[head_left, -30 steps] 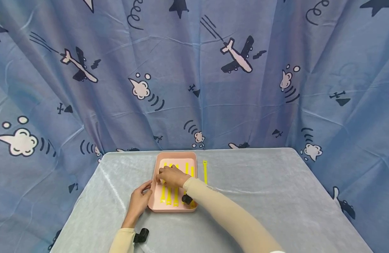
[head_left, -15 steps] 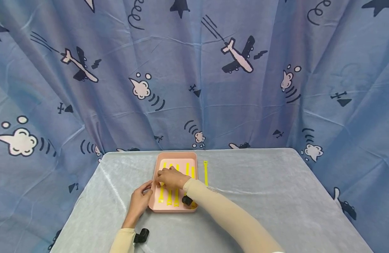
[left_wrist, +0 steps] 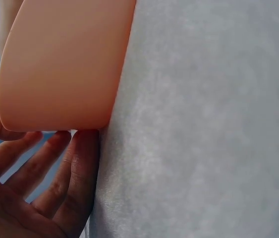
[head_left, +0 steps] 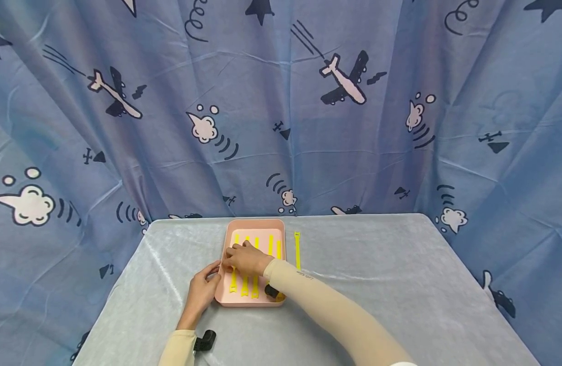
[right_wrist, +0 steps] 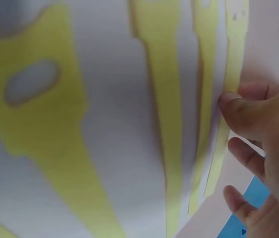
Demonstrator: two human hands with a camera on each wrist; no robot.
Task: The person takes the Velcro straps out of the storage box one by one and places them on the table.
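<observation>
Left hand (head_left: 202,292): fingers almost straight, tips touching left wall of pink rectangular tray (head_left: 249,304). Right hand (head_left: 245,258), over tray: thumb and finger close together, pinching long flat yellow strip (head_left: 233,283), leftmost in tray. More yellow strips (head_left: 255,290) to its right. Lone yellow strip (head_left: 297,251) right of tray, on gray fuzzy surface (head_left: 377,254).

Vs 1 s ago: R hand (head_left: 246,258) moved slightly L over pink tray (head_left: 249,304), now closer to its L wall. Leftmost yellow strip (head_left: 233,282) also shifted a bit L; gap to 2nd strip (head_left: 245,287) wider now. Most strip mvmt done by 0.5 s ago.
</observation>
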